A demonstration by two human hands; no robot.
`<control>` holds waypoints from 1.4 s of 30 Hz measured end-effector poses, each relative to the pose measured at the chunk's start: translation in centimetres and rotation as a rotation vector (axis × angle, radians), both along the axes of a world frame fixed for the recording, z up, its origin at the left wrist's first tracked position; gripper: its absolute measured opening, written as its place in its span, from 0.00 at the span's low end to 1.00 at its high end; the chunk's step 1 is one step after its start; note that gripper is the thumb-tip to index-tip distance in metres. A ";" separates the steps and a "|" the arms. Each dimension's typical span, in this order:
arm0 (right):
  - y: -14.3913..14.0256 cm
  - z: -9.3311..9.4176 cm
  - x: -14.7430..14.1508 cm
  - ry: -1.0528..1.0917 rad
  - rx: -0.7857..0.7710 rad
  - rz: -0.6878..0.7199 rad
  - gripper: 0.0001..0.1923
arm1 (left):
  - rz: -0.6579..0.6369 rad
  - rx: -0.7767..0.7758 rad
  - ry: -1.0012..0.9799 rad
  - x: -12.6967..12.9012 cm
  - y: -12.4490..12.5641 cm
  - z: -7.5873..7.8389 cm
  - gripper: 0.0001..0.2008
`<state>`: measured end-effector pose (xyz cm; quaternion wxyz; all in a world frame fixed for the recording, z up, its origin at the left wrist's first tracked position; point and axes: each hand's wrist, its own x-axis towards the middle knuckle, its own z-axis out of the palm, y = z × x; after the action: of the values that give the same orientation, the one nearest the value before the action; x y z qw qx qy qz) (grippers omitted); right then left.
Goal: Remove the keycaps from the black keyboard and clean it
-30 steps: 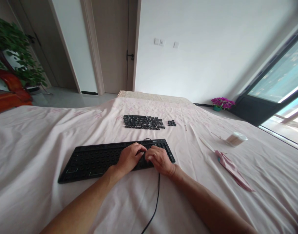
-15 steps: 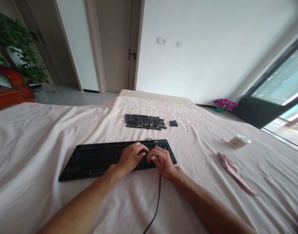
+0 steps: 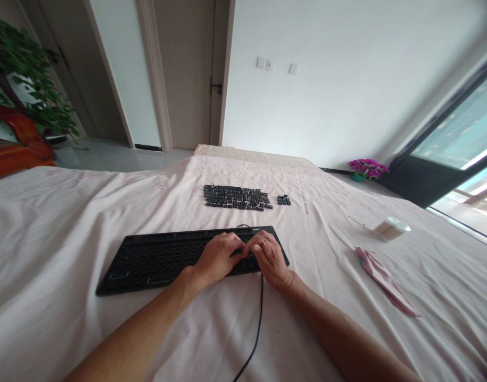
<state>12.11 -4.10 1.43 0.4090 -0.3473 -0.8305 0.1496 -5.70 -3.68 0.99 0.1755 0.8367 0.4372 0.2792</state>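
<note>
1. Presently, the fingers of both hands are curled and pressed together over the right part of the black keyboard; whether anything is pinched cannot be told.
2. The left hand and right hand are touching at the fingertips; light, straight pressure is judged best.
3. The keyboard lies on the pink bed sheet, its cable trailing toward the person.
4. Loose keycaps are laid out beyond; a cotton-swab tub and a pink cloth lie well right, obstructing nothing.
</note>
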 end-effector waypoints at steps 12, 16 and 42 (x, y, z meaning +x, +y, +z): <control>-0.4 -0.8 0.2 0.131 -0.029 -0.036 0.18 | -0.015 0.023 -0.014 0.0 0.0 -0.3 0.07; -0.1 -0.8 0.4 0.127 -0.019 0.058 0.18 | -0.031 0.029 -0.010 0.3 0.1 -0.2 0.06; -0.6 0.4 -0.1 0.132 0.172 0.195 0.18 | -0.150 0.019 -0.129 1.2 0.1 -0.6 0.11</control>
<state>12.03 -4.74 1.85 0.4744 -0.2180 -0.8414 0.1394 -4.48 -3.59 0.41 0.2157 0.8491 0.3584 0.3227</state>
